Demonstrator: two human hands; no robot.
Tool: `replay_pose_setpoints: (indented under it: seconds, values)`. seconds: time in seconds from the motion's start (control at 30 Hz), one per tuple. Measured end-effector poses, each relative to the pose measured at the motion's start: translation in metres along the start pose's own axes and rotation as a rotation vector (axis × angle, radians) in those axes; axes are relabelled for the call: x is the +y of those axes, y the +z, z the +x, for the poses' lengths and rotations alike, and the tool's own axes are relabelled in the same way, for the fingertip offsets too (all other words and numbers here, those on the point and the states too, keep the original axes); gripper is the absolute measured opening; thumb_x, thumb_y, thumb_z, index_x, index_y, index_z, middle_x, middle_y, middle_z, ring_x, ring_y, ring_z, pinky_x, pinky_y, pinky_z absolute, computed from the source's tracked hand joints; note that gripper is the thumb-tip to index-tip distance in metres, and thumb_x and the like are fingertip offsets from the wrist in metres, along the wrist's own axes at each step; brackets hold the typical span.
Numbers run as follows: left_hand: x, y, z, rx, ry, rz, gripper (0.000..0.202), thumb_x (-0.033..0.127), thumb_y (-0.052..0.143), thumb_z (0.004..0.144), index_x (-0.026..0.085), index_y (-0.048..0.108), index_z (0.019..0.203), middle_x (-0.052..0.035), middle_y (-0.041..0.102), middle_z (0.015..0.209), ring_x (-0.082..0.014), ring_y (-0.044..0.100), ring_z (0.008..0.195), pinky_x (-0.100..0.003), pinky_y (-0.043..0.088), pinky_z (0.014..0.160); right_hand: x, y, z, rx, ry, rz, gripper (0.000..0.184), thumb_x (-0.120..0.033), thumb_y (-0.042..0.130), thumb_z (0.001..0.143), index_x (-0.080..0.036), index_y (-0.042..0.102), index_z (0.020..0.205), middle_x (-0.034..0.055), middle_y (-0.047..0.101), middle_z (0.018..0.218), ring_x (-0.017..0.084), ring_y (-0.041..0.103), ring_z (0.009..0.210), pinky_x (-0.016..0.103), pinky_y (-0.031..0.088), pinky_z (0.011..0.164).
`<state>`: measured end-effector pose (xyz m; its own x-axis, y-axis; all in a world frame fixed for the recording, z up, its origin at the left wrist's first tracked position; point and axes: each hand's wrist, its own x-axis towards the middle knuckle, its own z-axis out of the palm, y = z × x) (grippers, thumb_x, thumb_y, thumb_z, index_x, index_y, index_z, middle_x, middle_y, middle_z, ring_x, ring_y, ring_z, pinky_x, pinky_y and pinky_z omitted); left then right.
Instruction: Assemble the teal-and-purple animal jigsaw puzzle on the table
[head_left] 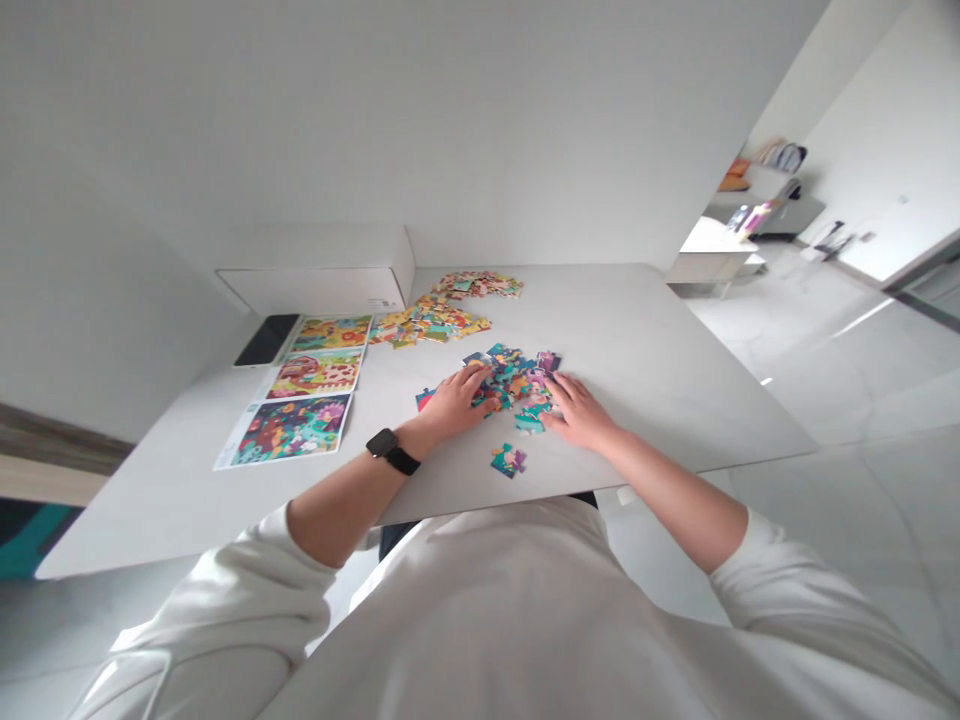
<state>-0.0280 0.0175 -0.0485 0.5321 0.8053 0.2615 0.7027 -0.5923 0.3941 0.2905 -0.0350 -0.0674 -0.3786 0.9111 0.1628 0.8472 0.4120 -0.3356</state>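
Lying spread and flat, the left hand point(450, 405) and right hand point(577, 412) are touching opposite sides of a jigsaw-piece pile point(514, 380) mid-frame on the table point(660, 380).

Surface: white tabletop point(645, 380), smooth and pale, seen at an angle from the near edge.
Far left: white cardboard box point(315, 275), lying along the far edge.
Left side: black phone point(266, 340), flat, just beside the picture sheets.
Sheets: three colourful picture sheets point(315, 373), flat in a column, nearly touching end to end.
Far heaps: two loose scatters of jigsaw pieces point(431, 322), just beyond the sheets, running toward the far edge.
Centre: central heap of jigsaw pieces point(514, 380), colourful, partly covered.
Strays: single jigsaw piece point(508, 460), lying apart toward the near edge; blue-and-red piece point(425, 399), left of the central heap.
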Motion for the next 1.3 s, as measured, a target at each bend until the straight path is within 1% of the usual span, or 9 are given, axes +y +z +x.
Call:
replay_pose_setpoints:
  seconds: [0.13,0.23,0.33,0.4,0.57,0.8,0.9,1.07,1.3]
  values:
    - [0.009,-0.008,-0.014,0.056,0.120,-0.042,0.066,0.059,0.058,0.106,0.022,0.053,0.160,-0.0209,0.055,0.162,-0.0370,0.055,0.150,-0.059,0.045,0.125,0.009,-0.008,0.027,0.125,-0.068,0.172,0.061,-0.043,0.057,0.107,-0.022,0.051,0.164,0.0173,0.057,0.164,0.032,0.051,0.155,0.055,0.040,0.131]
    - [0.031,-0.012,-0.037,-0.002,0.192,0.046,0.087,0.076,0.066,0.096,0.024,0.051,0.165,-0.0226,0.047,0.170,-0.0437,0.044,0.158,-0.068,0.033,0.131,0.015,-0.017,0.053,0.212,0.066,0.149,0.053,-0.033,0.057,0.106,-0.024,0.057,0.159,0.0153,0.066,0.154,0.031,0.058,0.148,0.054,0.042,0.129]
    - [0.056,-0.008,-0.053,-0.127,0.292,0.144,0.102,0.083,0.069,0.089,0.024,0.047,0.169,-0.0216,0.036,0.178,-0.0485,0.031,0.164,-0.074,0.019,0.134,0.010,-0.024,0.079,0.100,0.187,0.068,0.050,-0.031,0.063,0.104,-0.022,0.062,0.153,0.0164,0.069,0.148,0.032,0.061,0.144,0.051,0.043,0.127]
    - [0.064,-0.005,-0.055,-0.167,0.256,0.208,0.092,0.077,0.066,0.095,0.024,0.048,0.169,-0.0205,0.034,0.180,-0.0486,0.029,0.166,-0.076,0.017,0.134,0.000,-0.026,0.091,-0.015,0.178,0.026,0.050,-0.035,0.069,0.102,-0.019,0.065,0.150,0.0178,0.069,0.149,0.032,0.060,0.145,0.046,0.043,0.127]
    - [0.043,-0.009,-0.051,-0.092,-0.004,0.318,0.064,0.051,0.054,0.109,0.024,0.052,0.167,-0.0191,0.037,0.179,-0.0471,0.030,0.166,-0.077,0.019,0.132,-0.018,-0.038,0.102,-0.190,0.115,-0.041,0.060,-0.043,0.082,0.095,-0.019,0.068,0.148,0.0179,0.068,0.151,0.032,0.064,0.142,0.039,0.047,0.121]
    - [0.023,-0.009,-0.062,-0.115,-0.076,0.259,0.089,0.071,0.061,0.101,0.023,0.041,0.173,-0.0215,0.038,0.178,-0.0486,0.030,0.165,-0.077,0.023,0.131,-0.022,-0.051,0.127,-0.404,0.293,-0.025,0.079,-0.048,0.100,0.072,-0.021,0.072,0.141,0.0149,0.077,0.136,0.031,0.076,0.113,0.033,0.057,0.095]
    - [0.027,-0.005,-0.056,-0.120,-0.072,0.239,0.085,0.068,0.057,0.104,0.022,0.041,0.173,-0.0220,0.036,0.178,-0.0473,0.030,0.165,-0.075,0.024,0.131,-0.023,-0.049,0.137,-0.441,0.351,0.078,0.072,-0.043,0.103,0.068,-0.022,0.075,0.132,0.0100,0.082,0.123,0.025,0.076,0.095,0.029,0.056,0.080]
    - [0.035,0.005,-0.040,-0.106,-0.055,0.245,0.079,0.063,0.053,0.107,0.022,0.039,0.174,-0.0220,0.032,0.180,-0.0458,0.030,0.166,-0.076,0.022,0.131,-0.024,-0.042,0.138,-0.467,0.408,0.332,0.049,-0.042,0.101,0.071,-0.020,0.076,0.106,0.0006,0.078,0.081,0.018,0.068,0.072,0.025,0.048,0.064]
    - [0.046,0.023,-0.021,-0.096,0.011,0.169,0.074,0.054,0.051,0.110,0.023,0.037,0.175,-0.0210,0.022,0.184,-0.0468,0.023,0.169,-0.075,0.022,0.132,-0.021,-0.041,0.123,-0.429,0.321,0.603,0.031,-0.024,0.095,0.072,-0.019,0.068,0.087,-0.0033,0.071,0.077,0.013,0.062,0.072,0.022,0.047,0.067]
